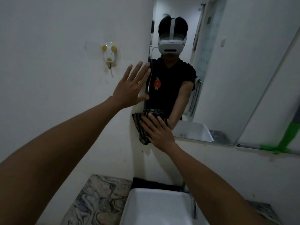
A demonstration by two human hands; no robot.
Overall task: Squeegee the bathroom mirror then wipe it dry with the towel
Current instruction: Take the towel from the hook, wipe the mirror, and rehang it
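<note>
— While the white basin (pixel 155 207) sat lowest in the view, nearest the person, what lay beside it?

— A marbled counter (pixel 97 200) ran along its left side, and both bare forearms reached over them toward the wall.

— What was the right hand doing?

— The right hand (pixel 158 132) lay flat, fingers straight and slightly spread, pressing the towel (pixel 142 125) against the lower left corner of the mirror (pixel 219 78). No finger curled round the cloth (it was pinned by the palm and fingers, not gripped).

— How did the towel lie?

— It was dark and striped, bunched, with its long axis running roughly up and down; the upper part sat on the glass, and the lower end hung down over the white wall below the mirror's bottom edge.

— And the left hand?

— The left hand (pixel 131 88) was higher up, open with the fingers straight and fanned, pointing up and to the right. The fingertips and thumb touched the mirror's left edge, and it held nothing.

— Where was the squeegee?

— The green squeegee (pixel 285 142) rested well off to the right on a narrow white ledge (pixel 248 146) below the mirror, its blade end on the ledge and its handle slanting up to the right.

— Anything farther back?

— A small animal-shaped hook (pixel 110 53) was stuck to the wall left of the mirror, and the glass reflected the person in a dark shirt wearing a white headset.
</note>
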